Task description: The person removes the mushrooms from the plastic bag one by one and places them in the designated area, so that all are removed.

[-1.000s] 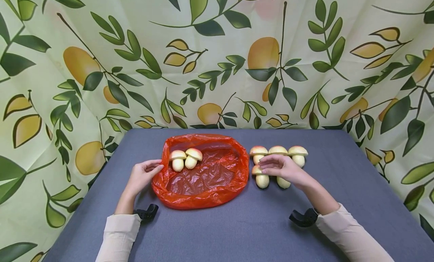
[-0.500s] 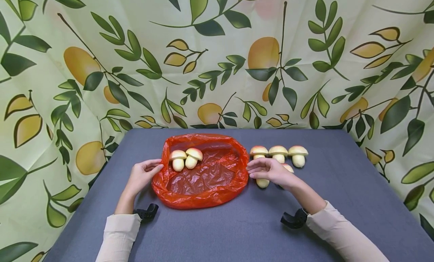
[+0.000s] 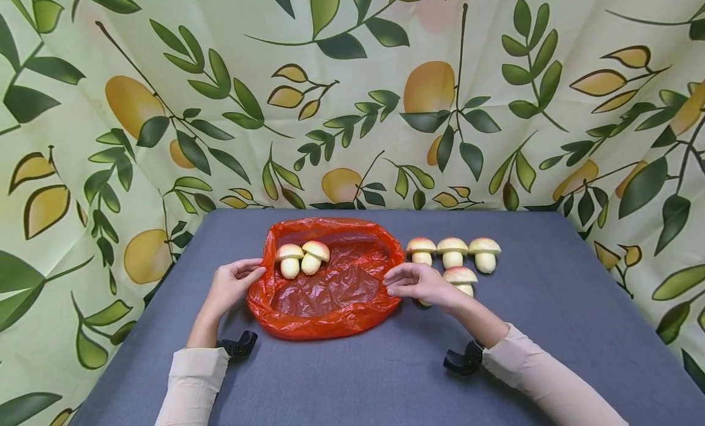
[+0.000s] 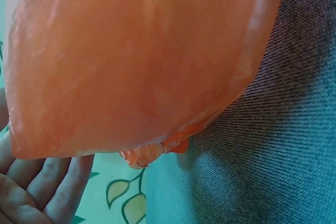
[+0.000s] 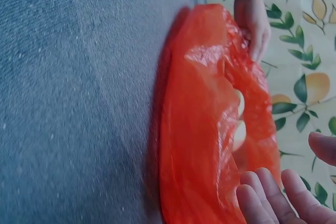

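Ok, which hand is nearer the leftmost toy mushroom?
Left. The left hand is at the left rim of the red plastic bag, near that toy mushroom; the right hand is farther, at the right rim.

In head view, the left sleeve towards seven o'clock and right sleeve towards four are cream; each has beside it a black, curved device.
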Demonstrator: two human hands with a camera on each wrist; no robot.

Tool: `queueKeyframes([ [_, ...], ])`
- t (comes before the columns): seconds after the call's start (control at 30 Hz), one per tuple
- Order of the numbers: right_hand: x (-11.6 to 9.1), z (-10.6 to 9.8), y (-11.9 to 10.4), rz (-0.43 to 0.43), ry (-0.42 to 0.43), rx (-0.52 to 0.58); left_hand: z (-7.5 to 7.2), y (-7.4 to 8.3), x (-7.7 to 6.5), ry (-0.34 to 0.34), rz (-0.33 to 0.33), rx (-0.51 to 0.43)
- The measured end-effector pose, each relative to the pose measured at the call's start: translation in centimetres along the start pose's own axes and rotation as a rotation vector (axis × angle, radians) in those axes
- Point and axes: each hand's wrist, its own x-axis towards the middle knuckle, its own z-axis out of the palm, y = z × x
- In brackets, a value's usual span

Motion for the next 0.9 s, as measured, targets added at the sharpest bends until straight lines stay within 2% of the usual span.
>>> queueKeyframes([
  [0.2,0.9,1.3,-0.1,-0.014,0.009,-0.048,0.0,0.0,0.0,-0.006,-0.011,-0.003],
  [0.6,2.2,3.0,-1.3,-0.015,-0.017,-0.026,0.1,0.1,0.1,0.009,-0.001,-0.015],
  [0.9,3.8,4.1,-1.2,-0.014,-0.011,-0.019,0.0,0.0,0.1,-0.003,-0.003,0.003],
])
